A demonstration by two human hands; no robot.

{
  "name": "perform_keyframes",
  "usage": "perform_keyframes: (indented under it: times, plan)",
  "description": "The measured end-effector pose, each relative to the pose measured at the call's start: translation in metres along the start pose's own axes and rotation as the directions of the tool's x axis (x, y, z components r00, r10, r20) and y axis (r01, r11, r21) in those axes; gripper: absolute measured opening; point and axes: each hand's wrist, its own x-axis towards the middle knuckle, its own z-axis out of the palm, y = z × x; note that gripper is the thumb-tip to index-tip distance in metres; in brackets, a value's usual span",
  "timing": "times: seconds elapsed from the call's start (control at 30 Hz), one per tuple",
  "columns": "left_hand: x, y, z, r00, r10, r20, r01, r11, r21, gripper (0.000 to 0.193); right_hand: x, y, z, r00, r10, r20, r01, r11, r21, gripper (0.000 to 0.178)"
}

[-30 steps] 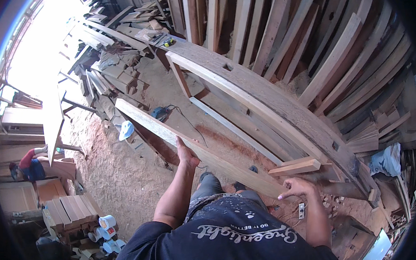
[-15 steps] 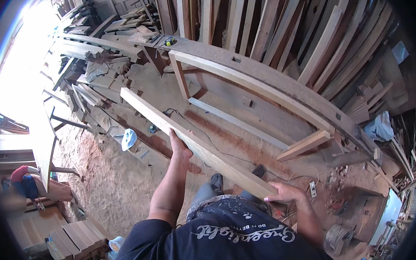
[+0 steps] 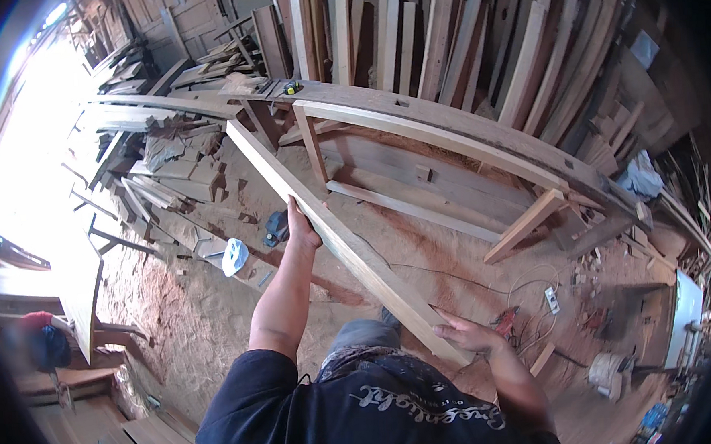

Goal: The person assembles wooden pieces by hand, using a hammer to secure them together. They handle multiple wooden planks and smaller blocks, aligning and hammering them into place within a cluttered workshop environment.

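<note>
Right hand (image 3: 472, 334): at the near end of the plank (image 3: 332, 231), fingers spread flat over its top face.
Left hand (image 3: 301, 227): farther up, fingers wrapped over the plank's left edge.
Plank: long, pale, held off the sawdust floor (image 3: 183, 311), running from the person's waist toward the bench (image 3: 439, 125).
Bench: curved timber frame, boards (image 3: 458, 32) stacked upright behind it.

left hand (image 3: 301, 227): arm stretched forward, fingers curled in a grip | right hand (image 3: 467, 334): low, near body, fingers spread
</note>
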Motion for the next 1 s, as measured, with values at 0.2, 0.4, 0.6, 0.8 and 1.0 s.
perform_keyframes:
  times: [0.2,0.4,0.6,0.8,1.0]
  plan:
    - [-0.032,0.04,-0.042,0.991,-0.11,0.074,0.105,0.992,0.066,0.077,-0.001,0.013,0.131,0.988,-0.149,-0.047,0.155,0.966,0.208,0.099]
    - [-0.072,0.087,-0.056,0.952,-0.216,0.215,0.199,0.975,0.097,0.081,0.008,0.008,0.246,0.97,-0.192,-0.152,0.227,0.938,0.261,0.103]
    - [-0.089,0.155,-0.057,0.962,-0.209,0.177,0.137,0.927,0.349,0.073,0.06,-0.03,0.33,0.874,-0.37,-0.315,0.402,0.914,0.042,0.098]
    - [-0.111,0.22,-0.13,0.947,-0.201,0.251,0.026,0.827,0.562,0.07,0.171,-0.069,0.419,0.816,-0.424,-0.393,0.494,0.865,0.092,0.096]
    - [-0.228,0.291,-0.227,0.903,-0.389,0.181,0.132,0.653,0.746,0.063,0.268,-0.127,0.52,0.73,-0.426,-0.534,0.585,0.794,0.166,0.095]
